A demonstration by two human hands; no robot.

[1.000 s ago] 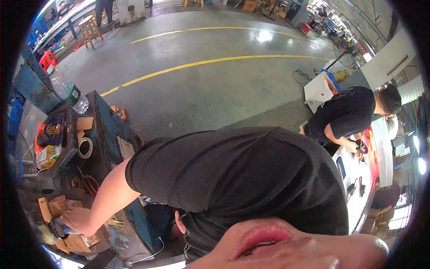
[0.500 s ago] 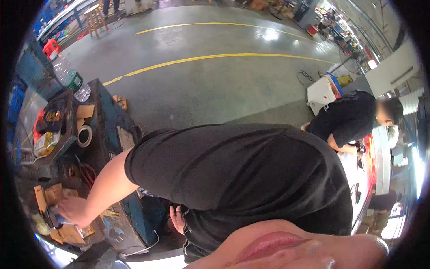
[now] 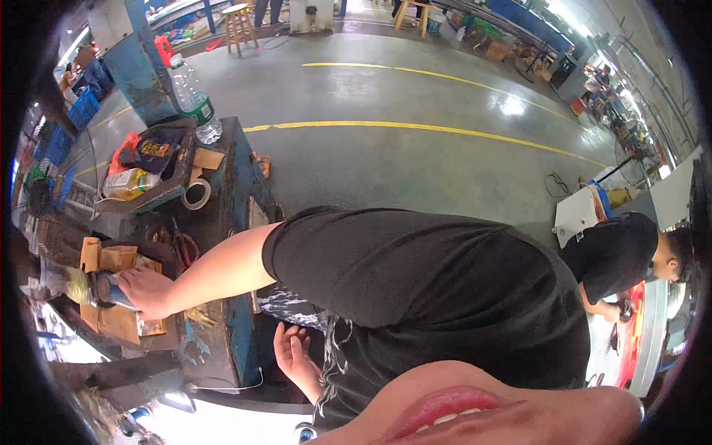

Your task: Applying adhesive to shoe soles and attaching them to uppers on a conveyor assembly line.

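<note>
My right hand (image 3: 147,293), its arm stretched out to the left, closes over a dark blue-grey object (image 3: 110,289) whose kind I cannot make out. That object lies over opened brown cardboard (image 3: 119,326) on a worn workbench (image 3: 236,319). Beside its far end is a pale yellowish, blurred thing (image 3: 77,285). My left hand (image 3: 295,356) hangs low by my waist, near the bench side, with fingers slightly curled and apart; nothing shows in it. Red-handled scissors or pliers (image 3: 187,251) rest near my right forearm.
A large clear bottle with a green label (image 3: 199,110), a round ring (image 3: 196,194) and a tray holding a yellow-liquid bottle (image 3: 132,184) stand farther along the bench. To the right, a co-worker in black (image 3: 612,252) bends over work near a white box (image 3: 582,216).
The whole view has shifted, so the bench and my arm sit farther right in it. My right hand stays on the dark object; more of my left hand shows now.
</note>
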